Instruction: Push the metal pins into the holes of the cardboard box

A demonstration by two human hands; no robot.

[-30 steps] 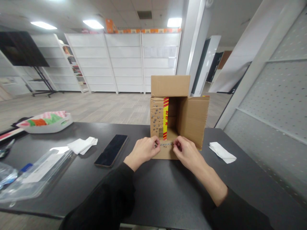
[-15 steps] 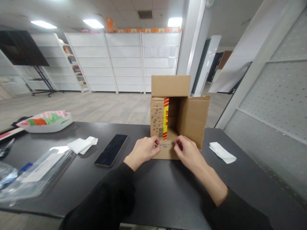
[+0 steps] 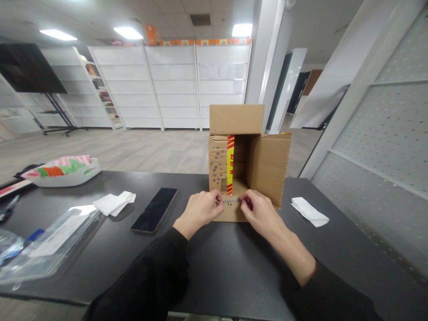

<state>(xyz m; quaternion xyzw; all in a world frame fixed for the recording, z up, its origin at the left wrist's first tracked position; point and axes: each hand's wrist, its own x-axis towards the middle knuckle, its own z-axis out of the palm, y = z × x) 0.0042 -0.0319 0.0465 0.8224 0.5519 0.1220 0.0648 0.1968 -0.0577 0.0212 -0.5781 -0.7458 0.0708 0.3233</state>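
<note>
A cardboard box lies on its side with its open end facing me and its flaps spread. The left flap carries several small grey round heads and a yellow-red tape strip. My left hand is at the left of the lower flap, thumb and fingers pinched together. At the right of that flap my right hand is pinched too. Between the fingertips runs a row of small silvery round pieces, with small dark holes just below. What each pinch holds is hidden by the fingers.
To the left on the dark table lie a phone, folded tissues, a clear plastic case and a white basket with colourful cloth. Another folded tissue lies to the right of the box.
The camera view has shifted very slightly. Both hands keep their pinched pose at the lower flap, and the box and the things around it stay where they were.
</note>
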